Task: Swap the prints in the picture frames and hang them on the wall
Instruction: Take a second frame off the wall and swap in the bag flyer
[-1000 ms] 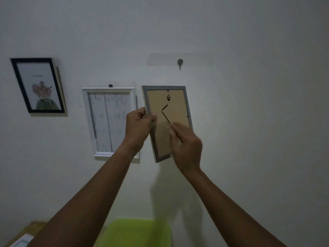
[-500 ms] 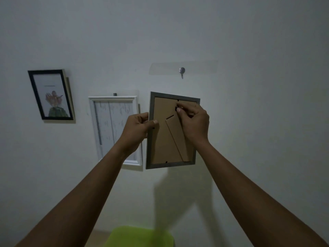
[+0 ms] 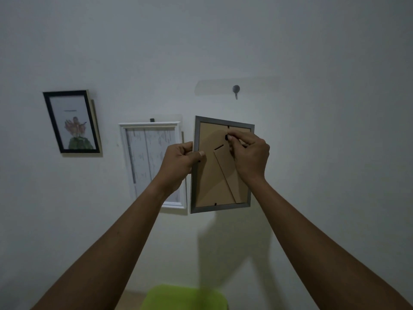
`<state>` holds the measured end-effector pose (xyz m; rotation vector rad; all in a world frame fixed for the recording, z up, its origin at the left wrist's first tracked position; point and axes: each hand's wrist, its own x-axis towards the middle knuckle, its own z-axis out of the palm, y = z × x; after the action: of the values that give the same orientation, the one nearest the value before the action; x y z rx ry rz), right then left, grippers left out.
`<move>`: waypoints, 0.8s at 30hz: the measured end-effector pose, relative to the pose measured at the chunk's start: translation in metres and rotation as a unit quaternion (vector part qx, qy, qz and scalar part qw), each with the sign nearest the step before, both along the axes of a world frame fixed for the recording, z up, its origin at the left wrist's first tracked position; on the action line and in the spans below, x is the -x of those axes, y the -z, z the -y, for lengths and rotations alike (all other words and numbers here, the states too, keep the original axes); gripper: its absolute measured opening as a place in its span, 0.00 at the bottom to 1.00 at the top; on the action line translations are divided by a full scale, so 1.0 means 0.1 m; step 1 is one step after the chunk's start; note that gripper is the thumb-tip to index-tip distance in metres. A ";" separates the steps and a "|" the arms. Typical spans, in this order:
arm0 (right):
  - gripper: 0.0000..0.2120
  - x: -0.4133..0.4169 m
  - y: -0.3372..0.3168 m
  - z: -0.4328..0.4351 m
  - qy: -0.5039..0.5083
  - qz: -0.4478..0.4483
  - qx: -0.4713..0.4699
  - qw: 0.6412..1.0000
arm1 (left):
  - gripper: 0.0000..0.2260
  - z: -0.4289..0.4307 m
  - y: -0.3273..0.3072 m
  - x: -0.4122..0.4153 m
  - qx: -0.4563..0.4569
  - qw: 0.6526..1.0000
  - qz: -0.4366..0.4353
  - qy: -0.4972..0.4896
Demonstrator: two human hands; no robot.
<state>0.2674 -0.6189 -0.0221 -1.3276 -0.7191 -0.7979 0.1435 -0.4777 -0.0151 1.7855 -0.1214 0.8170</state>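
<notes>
A plain pale wall [image 3: 312, 52] fills the view, dimly lit (soft shadows lie low on it). At the bottom edge shows a lime-green surface [image 3: 185, 297], with a tan strip [image 3: 134, 299] beside it.

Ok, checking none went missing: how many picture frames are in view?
3. A black frame hangs at left, a white frame right of it, and a grey frame, back toward the camera, is held by the left hand and right hand. None looks hidden.
</notes>
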 end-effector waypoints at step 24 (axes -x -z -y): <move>0.23 0.74 0.71 -0.21 0.133 0.101 0.116 0.979 | 0.04 0.34 -0.29 -0.14 0.075 0.992 0.074 -0.071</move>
<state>0.1933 -0.5976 -0.0929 -1.5903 -0.8243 -1.1007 0.1571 -0.5119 0.0144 1.6039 -0.0288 1.0350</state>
